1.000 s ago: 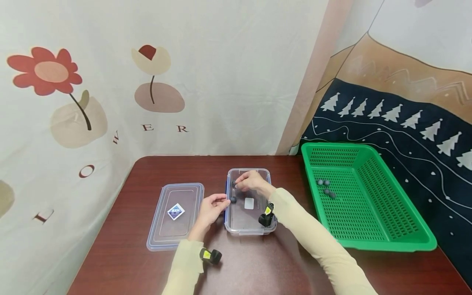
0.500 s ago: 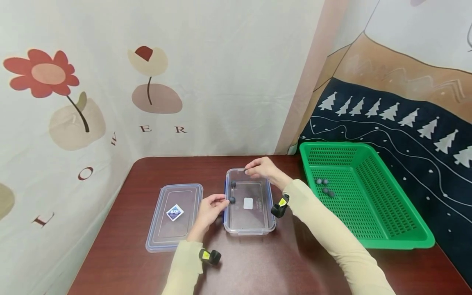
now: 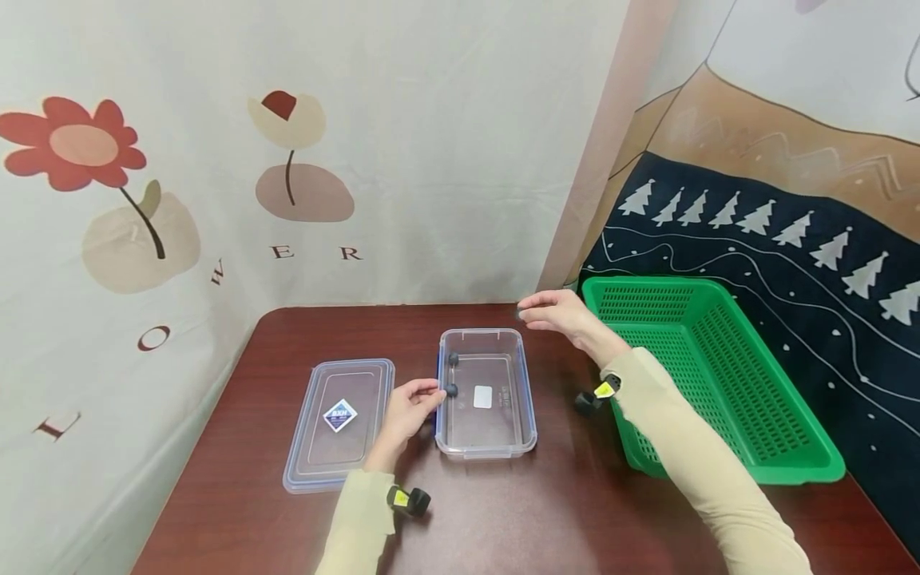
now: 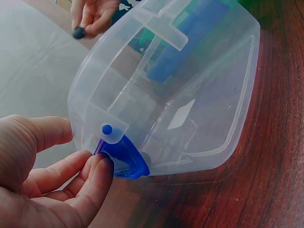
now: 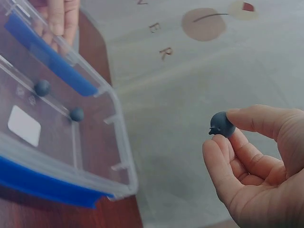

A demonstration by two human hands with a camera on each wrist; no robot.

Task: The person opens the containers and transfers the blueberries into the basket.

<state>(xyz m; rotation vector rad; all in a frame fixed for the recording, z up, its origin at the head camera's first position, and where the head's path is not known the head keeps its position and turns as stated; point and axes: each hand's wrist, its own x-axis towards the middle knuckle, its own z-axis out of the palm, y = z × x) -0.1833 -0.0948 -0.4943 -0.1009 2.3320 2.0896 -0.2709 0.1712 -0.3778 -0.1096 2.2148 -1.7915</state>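
Between thumb and fingertips, my right hand [image 3: 564, 313] pinches a blueberry [image 5: 222, 125] whose small crown shows in the right wrist view. It is held above the table, between the clear plastic box [image 3: 485, 443] and the green basket [image 3: 726, 383]. Two more blueberries [image 3: 452, 390] lie inside the box, along its left side. My left hand [image 3: 411, 411] grips the box's left edge, its fingers on a blue latch [image 4: 124, 159] in the left wrist view. The box stands without its lid.
The clear lid [image 3: 338, 447] with a diamond sticker lies flat left of the box. The green basket stands at the table's right; my right arm hides its left part. A printed curtain [image 3: 446, 160] hangs behind the brown table [image 3: 503, 519].
My right hand has come up out of the box with a blueberry and moved right, past the box's rim toward the basket. The left hand stays at the box's edge.
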